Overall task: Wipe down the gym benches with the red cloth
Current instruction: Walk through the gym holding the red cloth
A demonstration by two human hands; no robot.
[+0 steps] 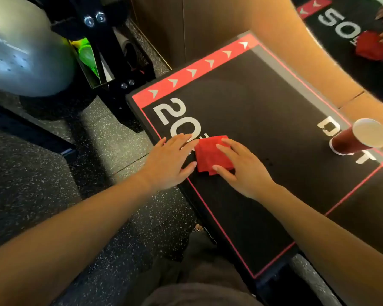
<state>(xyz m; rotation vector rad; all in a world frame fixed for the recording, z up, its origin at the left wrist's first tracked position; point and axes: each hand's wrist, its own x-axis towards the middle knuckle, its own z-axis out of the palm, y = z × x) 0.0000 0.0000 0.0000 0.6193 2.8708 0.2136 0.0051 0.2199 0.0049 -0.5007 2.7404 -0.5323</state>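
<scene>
The person is pressing the folded red cloth [208, 155] onto the black padded gym bench with the red border and white "20" lettering [263, 102], just left of the frame's centre. The right hand [241, 171] is lying spread over the cloth, fingers fairly straight and thumb at its near edge. The left hand [170, 160] is resting flat and open on the bench, touching the cloth's left side. Wiping appears to be under way near the bench's left edge. No streaks are showing, so how much is already done cannot be told. The wide stretch toward the red paper cup with the white inside [349, 144], sitting at the right, is probably waiting for the cloth.
</scene>
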